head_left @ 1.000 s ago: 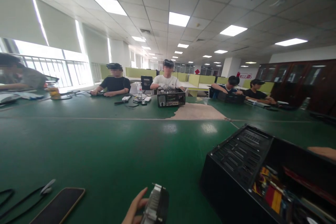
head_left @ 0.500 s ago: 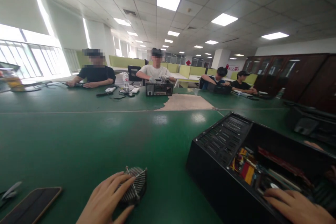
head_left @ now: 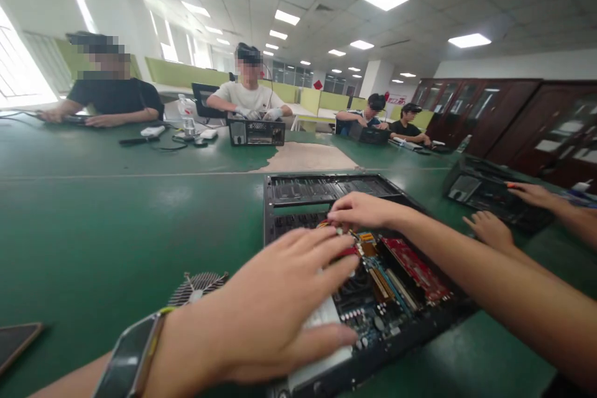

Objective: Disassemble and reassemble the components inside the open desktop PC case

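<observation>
The open black computer case point(head_left: 298, 181) lies in front of me, its inside facing up. My left hand point(head_left: 284, 286) hovers over its near left part, fingers spread and holding nothing I can see. At the far side of the circuit board, my right hand point(head_left: 366, 208) has its fingertips pinched on coloured wires point(head_left: 323, 224). A red card point(head_left: 417, 270) stands in the board beside empty slots point(head_left: 382, 286). Partly hidden behind my left forearm, a round finned CPU cooler point(head_left: 198, 285) rests on the green table. A metal box, probably the power supply point(head_left: 321, 339), shows under my left hand.
A phone-like dark slab point(head_left: 18, 342) lies at the left edge. To the right, another person's hands point(head_left: 489, 230) work at a second case point(head_left: 480, 189). Across the green table point(head_left: 116, 217) sit several people, one with a case point(head_left: 256, 132); a bottle point(head_left: 187, 115) stands nearby.
My left hand has left the cooler and moved right, over the case. My right hand has reached farther in, to the wires. The case now lies more to the left and is turned.
</observation>
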Demonstrator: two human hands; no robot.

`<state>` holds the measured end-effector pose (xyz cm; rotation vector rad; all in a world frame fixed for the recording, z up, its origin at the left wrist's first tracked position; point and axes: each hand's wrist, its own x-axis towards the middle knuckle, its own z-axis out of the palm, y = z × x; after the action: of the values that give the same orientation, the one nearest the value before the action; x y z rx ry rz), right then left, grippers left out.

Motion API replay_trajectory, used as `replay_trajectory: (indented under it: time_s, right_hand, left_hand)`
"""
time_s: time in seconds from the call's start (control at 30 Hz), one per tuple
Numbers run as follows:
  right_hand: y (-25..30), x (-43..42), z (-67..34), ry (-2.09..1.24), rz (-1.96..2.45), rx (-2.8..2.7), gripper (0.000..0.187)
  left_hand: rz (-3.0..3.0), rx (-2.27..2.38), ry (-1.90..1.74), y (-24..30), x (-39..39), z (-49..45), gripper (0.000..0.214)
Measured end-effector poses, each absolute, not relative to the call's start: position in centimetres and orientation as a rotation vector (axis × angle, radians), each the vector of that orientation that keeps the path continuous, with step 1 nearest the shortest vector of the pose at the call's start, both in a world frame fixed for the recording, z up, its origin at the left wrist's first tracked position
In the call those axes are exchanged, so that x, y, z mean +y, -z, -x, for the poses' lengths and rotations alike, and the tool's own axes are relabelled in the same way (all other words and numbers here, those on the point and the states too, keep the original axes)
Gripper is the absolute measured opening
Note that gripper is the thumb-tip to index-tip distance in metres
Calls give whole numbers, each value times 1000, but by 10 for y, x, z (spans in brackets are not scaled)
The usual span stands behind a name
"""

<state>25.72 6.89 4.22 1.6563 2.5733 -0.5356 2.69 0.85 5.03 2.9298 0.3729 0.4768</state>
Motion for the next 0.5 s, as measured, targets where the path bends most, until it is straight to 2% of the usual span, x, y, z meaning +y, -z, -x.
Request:
replay_trajectory:
  time_s: [0.1,0.27,0.4,0.5]
  right_hand:
    - [-18,86,-295,364,-1645,2357,28]
    - [13,104,-296,229,-1530,2288,21]
    - [25,98,-277,93,-1525,2400,22]
    - [37,84,-266,-37,-1647,2439,34]
  left_hand:
    - [-2875,218,-201,-33,3,-29,39]
    - [-2917,239,-45,-36,4,-21,33]
    - [-2971,595,62,-59,25,-24,41]
    - [-2993,975,226,-62,56,-49,29]
